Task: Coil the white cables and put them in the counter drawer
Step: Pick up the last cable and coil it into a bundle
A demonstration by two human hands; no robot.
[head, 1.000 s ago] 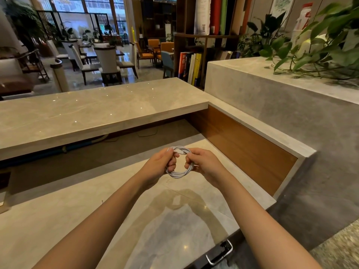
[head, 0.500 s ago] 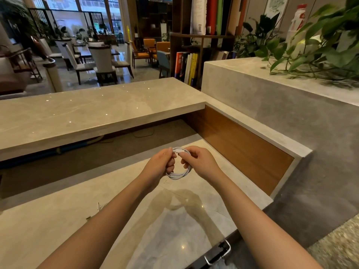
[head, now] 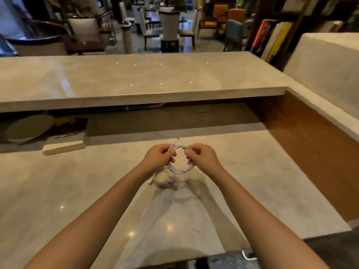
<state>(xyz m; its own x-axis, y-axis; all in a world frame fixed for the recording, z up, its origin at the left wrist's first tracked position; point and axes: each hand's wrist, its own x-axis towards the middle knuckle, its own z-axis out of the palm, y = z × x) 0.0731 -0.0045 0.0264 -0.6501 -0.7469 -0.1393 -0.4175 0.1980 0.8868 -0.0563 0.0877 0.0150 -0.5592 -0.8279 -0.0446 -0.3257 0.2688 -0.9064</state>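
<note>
Swung left and tipped down since the earlier frames: planter and greenery gone from the right edge, more of the lower counter (head: 77, 191) on view, plus clutter under the raised ledge (head: 136, 78) at left. Hands shifted apart a little, coil opened into a rounder ring.

White cable (head: 179, 169) held up as a small multi-strand loop just above the counter, roughly at centre, with one short end poking up at the top of the ring. Left hand (head: 158, 158) on the loop's left side, fingers (head: 172, 159) curled shut around the strands. Right hand (head: 202, 157) on the loop's right side, fingers (head: 189, 153) pinched closed on the strands near the top and again lower down. Both forearms stretched forward from the bottom corners.

Directly below the held loop, resting on the counter: a second coiled cable (head: 164, 180), paler and blurred, partly hidden by the left wrist. Shadows of arms spread over the glossy stone.

At the near edge, lower right, a metal drawer handle (head: 247, 256) peeking out below the counter lip. Wooden side panel (head: 310, 152) along the right. Pale rectangular block (head: 65, 147) at left on the counter's far edge. Chairs (head: 170, 26) and books (head: 272, 39) beyond the ledge.
</note>
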